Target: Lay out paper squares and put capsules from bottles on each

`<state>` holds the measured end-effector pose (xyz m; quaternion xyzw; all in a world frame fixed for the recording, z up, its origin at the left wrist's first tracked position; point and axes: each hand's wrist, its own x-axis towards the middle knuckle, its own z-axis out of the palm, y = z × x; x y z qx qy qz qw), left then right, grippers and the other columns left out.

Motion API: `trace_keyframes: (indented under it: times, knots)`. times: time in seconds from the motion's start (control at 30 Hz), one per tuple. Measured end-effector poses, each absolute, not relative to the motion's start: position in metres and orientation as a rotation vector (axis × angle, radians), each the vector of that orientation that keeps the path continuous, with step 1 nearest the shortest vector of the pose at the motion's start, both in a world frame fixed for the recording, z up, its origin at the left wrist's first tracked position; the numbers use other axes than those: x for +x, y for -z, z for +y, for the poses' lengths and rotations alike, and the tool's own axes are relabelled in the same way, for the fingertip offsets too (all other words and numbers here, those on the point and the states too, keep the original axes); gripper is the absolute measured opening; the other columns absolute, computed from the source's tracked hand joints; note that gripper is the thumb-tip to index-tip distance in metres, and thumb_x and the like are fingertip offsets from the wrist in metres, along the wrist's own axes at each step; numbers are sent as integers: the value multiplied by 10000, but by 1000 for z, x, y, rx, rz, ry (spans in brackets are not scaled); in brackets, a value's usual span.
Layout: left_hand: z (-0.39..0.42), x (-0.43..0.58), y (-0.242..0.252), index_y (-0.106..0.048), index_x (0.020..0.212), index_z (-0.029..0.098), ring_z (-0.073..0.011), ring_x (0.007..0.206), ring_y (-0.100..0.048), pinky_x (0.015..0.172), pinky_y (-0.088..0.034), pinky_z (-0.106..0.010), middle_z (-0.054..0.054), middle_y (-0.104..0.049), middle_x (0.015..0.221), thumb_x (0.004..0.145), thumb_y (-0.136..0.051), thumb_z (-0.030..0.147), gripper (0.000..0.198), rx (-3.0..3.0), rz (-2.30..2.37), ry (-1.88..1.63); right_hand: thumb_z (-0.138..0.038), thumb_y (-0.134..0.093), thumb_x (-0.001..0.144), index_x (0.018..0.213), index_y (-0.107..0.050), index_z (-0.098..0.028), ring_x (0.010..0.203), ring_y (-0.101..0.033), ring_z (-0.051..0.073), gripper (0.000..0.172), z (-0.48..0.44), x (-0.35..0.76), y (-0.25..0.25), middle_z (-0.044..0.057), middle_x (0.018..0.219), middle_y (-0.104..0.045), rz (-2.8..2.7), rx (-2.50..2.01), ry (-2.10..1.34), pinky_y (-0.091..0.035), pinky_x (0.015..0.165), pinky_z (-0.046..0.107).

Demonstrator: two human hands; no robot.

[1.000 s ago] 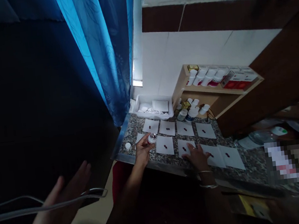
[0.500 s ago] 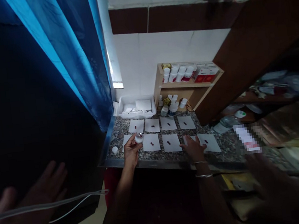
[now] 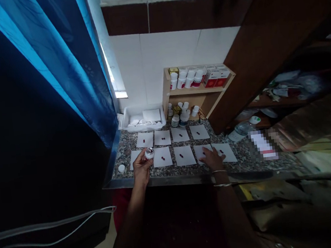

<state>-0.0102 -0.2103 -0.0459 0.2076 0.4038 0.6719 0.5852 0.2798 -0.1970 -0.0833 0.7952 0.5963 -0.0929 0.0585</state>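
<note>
Speckled ctr (image 3: pixel 171 173) has 2 rows paper sqs (image 3: pixel 189 159), wht tray (image 3: pixel 145 128) & rack (image 3: pixel 194 92) behind, cap (image 3: pixel 122 168) L, btl (image 3: pixel 238 132) R.

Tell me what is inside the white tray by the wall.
Inside the white tray are small white pieces, apparently paper, and a larger white rectangle; anything beneath them is hidden.

The left hand (image 3: pixel 141 172) holds a small jar (image 3: pixel 149 154) in its fingers (image 3: pixel 141 156), the right hand (image 3: pixel 214 160) over a paper square (image 3: pixel 199 150).
</note>
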Motion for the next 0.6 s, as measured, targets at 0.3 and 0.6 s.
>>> trace_keyframes:
  times: [0.3,0.6]
  knots:
    - [-210,-8,46,-669,991,228,-115,758,-625,731,-456,-218,9,-701,844,451,-773,99,564,509,938,-1535,-308,-497,801,1229,-461,-245,1244,-299,290,434,-194,281,84,72,1261,-526,1862,2514,302,-240,912,573]
    - [-211,-4,45,-673,980,219,-113,755,-624,718,-455,-211,2,-699,855,448,-774,97,555,511,938,-1533,-297,-389,858,1246,-466,-246,1144,-438,262,398,-211,338,101,113,1216,-544,1646,2783,77,-358,874,487]
